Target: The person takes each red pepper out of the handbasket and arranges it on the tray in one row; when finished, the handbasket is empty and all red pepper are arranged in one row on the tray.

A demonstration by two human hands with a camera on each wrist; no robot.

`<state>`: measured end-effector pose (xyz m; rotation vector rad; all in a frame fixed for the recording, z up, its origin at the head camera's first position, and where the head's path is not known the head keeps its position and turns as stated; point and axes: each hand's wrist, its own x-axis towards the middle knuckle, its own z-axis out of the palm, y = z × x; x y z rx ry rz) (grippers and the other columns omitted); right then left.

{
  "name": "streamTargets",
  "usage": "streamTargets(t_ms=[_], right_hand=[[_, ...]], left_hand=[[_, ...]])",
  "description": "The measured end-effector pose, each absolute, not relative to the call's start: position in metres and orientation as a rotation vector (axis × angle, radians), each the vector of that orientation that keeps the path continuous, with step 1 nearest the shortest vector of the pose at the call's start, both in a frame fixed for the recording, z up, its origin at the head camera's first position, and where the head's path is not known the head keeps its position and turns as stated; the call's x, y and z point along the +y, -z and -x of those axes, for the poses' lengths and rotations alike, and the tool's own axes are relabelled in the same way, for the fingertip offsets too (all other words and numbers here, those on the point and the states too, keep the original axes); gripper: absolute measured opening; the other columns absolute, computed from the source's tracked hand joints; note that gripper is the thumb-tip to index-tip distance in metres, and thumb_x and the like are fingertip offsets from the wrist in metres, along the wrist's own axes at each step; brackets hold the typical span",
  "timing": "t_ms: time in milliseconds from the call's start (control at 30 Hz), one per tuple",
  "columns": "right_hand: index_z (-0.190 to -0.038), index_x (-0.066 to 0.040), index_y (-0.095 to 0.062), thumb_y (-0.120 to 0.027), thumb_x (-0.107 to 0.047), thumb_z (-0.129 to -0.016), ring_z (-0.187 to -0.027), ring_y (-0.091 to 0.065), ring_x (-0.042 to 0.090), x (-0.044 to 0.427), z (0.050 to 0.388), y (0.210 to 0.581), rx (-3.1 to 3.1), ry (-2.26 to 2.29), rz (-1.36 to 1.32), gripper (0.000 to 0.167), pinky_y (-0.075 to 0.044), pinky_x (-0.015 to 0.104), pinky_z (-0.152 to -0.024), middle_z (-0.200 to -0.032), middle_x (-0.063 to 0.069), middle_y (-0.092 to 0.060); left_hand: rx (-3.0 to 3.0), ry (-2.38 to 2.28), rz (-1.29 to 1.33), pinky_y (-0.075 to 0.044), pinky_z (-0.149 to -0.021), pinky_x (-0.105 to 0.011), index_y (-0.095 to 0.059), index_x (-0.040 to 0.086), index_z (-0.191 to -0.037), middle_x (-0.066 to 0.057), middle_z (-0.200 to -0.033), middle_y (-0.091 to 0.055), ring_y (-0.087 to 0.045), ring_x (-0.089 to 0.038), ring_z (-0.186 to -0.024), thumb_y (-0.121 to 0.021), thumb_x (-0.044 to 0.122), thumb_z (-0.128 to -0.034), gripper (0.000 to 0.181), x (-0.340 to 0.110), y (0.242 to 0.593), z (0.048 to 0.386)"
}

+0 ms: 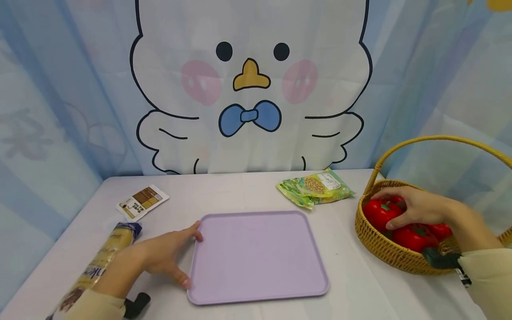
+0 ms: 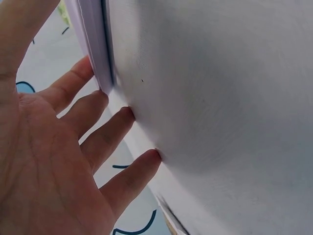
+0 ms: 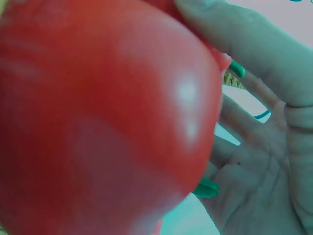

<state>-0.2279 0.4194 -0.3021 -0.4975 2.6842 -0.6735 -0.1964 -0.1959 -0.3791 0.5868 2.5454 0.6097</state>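
Note:
In the head view, the lilac tray [image 1: 256, 258] lies flat on the white table. At its left edge is my left hand [image 1: 166, 253], thumb and fingers spread; the left wrist view shows fairly straight fingers [image 2: 129, 181], with the index finger against the tray rim [image 2: 95, 46]. Over the wicker basket [image 1: 370, 231] at the right, my right hand [image 1: 424, 206] holds a red bell pepper [image 1: 376, 213] between thumb and fingers. Another red pepper [image 1: 414, 238] lies below that hand. A large red pepper [image 3: 122, 107] partly hides the fingers in the right wrist view.
A green packet [image 1: 316, 186] lies behind the tray. To the left are a white and brown sachet [image 1: 143, 202] and a long yellow bag [image 1: 108, 253], partly behind my left forearm. The basket's tall handle [image 1: 440, 138] arches over its opening. A printed curtain [image 1: 248, 151] hangs behind the table.

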Motion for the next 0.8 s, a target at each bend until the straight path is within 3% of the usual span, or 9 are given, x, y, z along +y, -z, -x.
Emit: streamTargets(t_ms=[333, 667, 800], right_hand=[[-0.141, -0.017, -0.051, -0.084, -0.029, -0.085, -0.116, -0.055, 0.036, 0.412, 0.216, 0.307, 2.746, 0.713, 0.548, 0.066, -0.056, 0.041, -0.076, -0.135, 0.018, -0.056], [-0.142, -0.016, -0.050, -0.084, -0.026, -0.086, -0.109, -0.059, 0.029, 0.403, 0.210, 0.280, 2.812, 0.745, 0.534, 0.067, -0.059, 0.034, -0.072, -0.131, 0.014, -0.060], [-0.140, -0.020, -0.051, -0.083, -0.024, -0.087, -0.109, -0.060, 0.029, 0.399, 0.210, 0.271, 2.827, 0.794, 0.560, 0.063, -0.060, 0.034, -0.071, -0.132, 0.013, -0.059]], left_hand=[[2.508, -0.587, -0.625, -0.026, -0.119, -0.067, -0.040, 0.017, -0.151, -0.027, -0.167, -0.022, -0.033, -0.050, -0.148, -0.096, 0.050, -0.0589, 0.112, -0.202, 0.375, 0.199], [2.515, -0.629, -0.623, -0.024, -0.118, -0.069, -0.029, 0.010, -0.159, -0.027, -0.164, -0.029, -0.033, -0.051, -0.147, -0.096, 0.050, -0.0588, 0.127, -0.202, 0.376, 0.193], [2.519, -0.655, -0.632, -0.023, -0.119, -0.069, -0.033, 0.013, -0.157, -0.025, -0.165, -0.027, -0.031, -0.051, -0.148, -0.095, 0.051, -0.0599, 0.122, -0.201, 0.378, 0.193]])
